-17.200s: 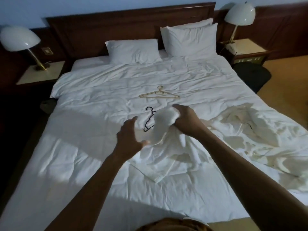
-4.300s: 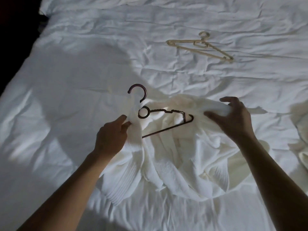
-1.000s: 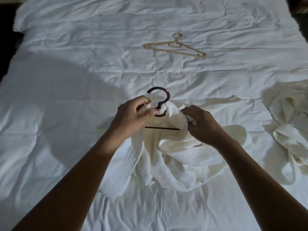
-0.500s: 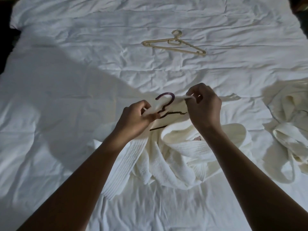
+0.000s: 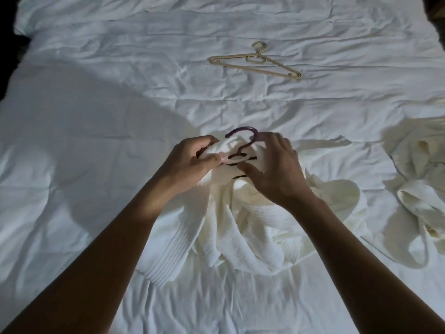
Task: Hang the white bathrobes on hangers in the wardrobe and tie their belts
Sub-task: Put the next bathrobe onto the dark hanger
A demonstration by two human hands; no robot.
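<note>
A white bathrobe [image 5: 243, 227] lies bunched on the bed in front of me, draped over a dark hanger [image 5: 243, 141] whose purple-brown hook sticks up above the cloth. My left hand [image 5: 190, 162] pinches the robe's collar just left of the hook. On the right of the hook my right hand [image 5: 274, 169] presses the cloth over the hanger's shoulder, fingers spread around it. A second white bathrobe [image 5: 419, 189] with its belt loop lies crumpled at the right edge. A beige hanger [image 5: 257, 61] rests flat further up the bed.
The white wrinkled duvet [image 5: 96, 145] covers the whole bed; a dark shadow falls across its left half. Dark floor shows at the far left edge and the top right corner.
My right hand has come down from pulling the collar up beside the hook and now spreads over the hanger's right shoulder. The left hand keeps its grip.
</note>
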